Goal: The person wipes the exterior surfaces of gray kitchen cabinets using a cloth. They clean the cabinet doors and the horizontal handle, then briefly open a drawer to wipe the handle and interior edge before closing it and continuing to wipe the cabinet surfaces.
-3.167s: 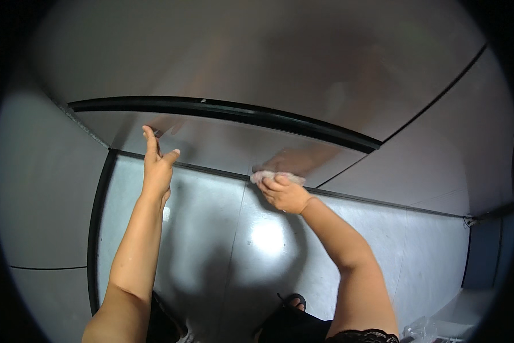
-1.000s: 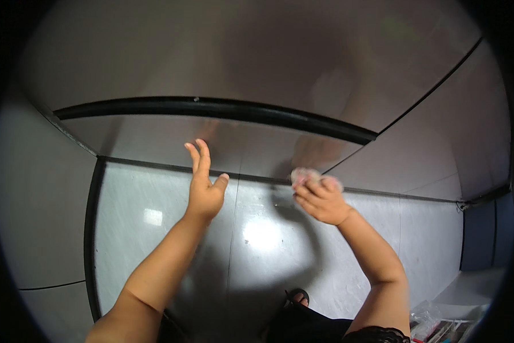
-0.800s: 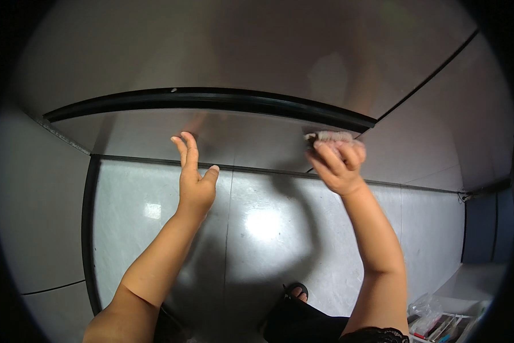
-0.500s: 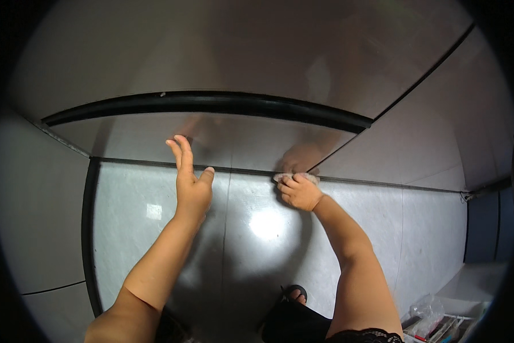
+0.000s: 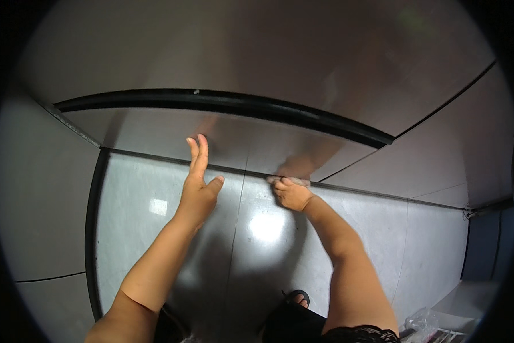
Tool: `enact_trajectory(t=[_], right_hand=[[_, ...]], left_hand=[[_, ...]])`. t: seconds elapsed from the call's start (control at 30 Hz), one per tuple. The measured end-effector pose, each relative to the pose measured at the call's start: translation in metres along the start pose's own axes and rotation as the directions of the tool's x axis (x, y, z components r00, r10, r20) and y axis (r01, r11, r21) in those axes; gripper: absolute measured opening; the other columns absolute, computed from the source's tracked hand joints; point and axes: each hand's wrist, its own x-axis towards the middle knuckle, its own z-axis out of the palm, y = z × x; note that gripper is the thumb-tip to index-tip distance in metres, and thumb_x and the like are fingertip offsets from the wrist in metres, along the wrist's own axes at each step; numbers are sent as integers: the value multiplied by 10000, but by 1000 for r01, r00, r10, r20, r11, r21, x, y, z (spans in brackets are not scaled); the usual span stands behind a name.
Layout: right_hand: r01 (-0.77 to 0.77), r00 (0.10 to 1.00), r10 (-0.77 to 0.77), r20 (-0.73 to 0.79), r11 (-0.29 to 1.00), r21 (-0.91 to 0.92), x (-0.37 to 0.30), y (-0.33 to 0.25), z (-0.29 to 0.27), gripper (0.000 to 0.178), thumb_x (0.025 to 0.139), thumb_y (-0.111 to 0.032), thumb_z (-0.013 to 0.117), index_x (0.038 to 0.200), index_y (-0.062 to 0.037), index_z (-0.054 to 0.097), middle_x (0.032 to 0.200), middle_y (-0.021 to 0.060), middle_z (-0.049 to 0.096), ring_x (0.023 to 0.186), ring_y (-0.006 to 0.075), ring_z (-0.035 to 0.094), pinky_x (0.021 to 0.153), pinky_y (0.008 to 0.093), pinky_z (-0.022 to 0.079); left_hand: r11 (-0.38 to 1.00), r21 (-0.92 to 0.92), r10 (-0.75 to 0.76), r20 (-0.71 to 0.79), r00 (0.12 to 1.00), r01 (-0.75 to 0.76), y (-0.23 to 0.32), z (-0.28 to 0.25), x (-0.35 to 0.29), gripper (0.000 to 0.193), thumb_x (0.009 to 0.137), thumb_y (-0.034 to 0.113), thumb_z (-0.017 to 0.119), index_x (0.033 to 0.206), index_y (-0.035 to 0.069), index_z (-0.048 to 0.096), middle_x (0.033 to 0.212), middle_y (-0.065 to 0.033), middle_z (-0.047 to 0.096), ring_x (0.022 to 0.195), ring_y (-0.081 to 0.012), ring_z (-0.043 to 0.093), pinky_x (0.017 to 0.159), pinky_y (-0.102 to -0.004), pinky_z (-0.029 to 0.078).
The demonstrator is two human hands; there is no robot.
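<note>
My right hand (image 5: 293, 195) is closed over a pale, folded cloth (image 5: 296, 182). The cloth is pressed against the black strip (image 5: 337, 187) where the glossy panel meets the floor. To its left, my left hand (image 5: 201, 188) has its fingers stretched upward and the thumb apart, with nothing held. Its fingertips are at the lower glossy panel (image 5: 160, 130); whether they touch it I cannot tell. Both hands are mirrored faintly in that panel. Most of the cloth lies hidden under the right fingers.
A thick black rail (image 5: 234, 105) crosses the panel above my hands. Grey panels (image 5: 45, 211) stand at the left, edged by a black strip. Light, shiny tiles (image 5: 268, 257) cover the floor. My sandalled foot (image 5: 299, 298) and a clear plastic bag (image 5: 421, 323) are lower down.
My right hand has slid a little left with the cloth along the base strip. The left hand holds about the same place on the panel. The whole view has shifted slightly.
</note>
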Motion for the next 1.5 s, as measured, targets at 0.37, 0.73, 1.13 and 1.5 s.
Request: enact_trajectory(t=[0.37,0.73,1.13,1.5], right_hand=[[-509,493,378,-784,856,92,-110,17,-174,190,774,-137,676,962,-153,659,1248,21,594,1119,261,519,787,426,460],[-534,614,742,-269,641,551,-153,-39,-31,426,866,-98,546,1291,-77,569,1397,61,516,1262,256,485,1015,510,387],[-793,-150,502,-852,453,407,-118,109,-221,426,837,-189,634,1252,-96,629,1410,97,516,1377,367,333,1056,535,317],[-619,122,744,-657,575,536,-150,5,-110,421,796,7,608,1213,-52,625,1299,177,576,1133,341,586,889,448,447]], left_hand=[[1000,-22,0,57,998,1,11,7,-13,827,878,-33,484,1580,126,78,1647,-139,14,1518,-303,31,1197,-475,54],[955,-173,-173,336,926,241,79,116,-12,939,884,-54,566,1551,64,-85,1628,-190,-83,1508,-295,84,1191,-370,181],[503,265,677,471,566,-822,118,144,-11,547,841,35,643,1370,-6,506,1472,-240,425,1366,-408,409,1116,-455,333],[193,471,678,570,464,-861,121,119,-5,577,795,45,670,1346,7,503,1503,-251,356,1396,-461,325,1106,-580,290]])
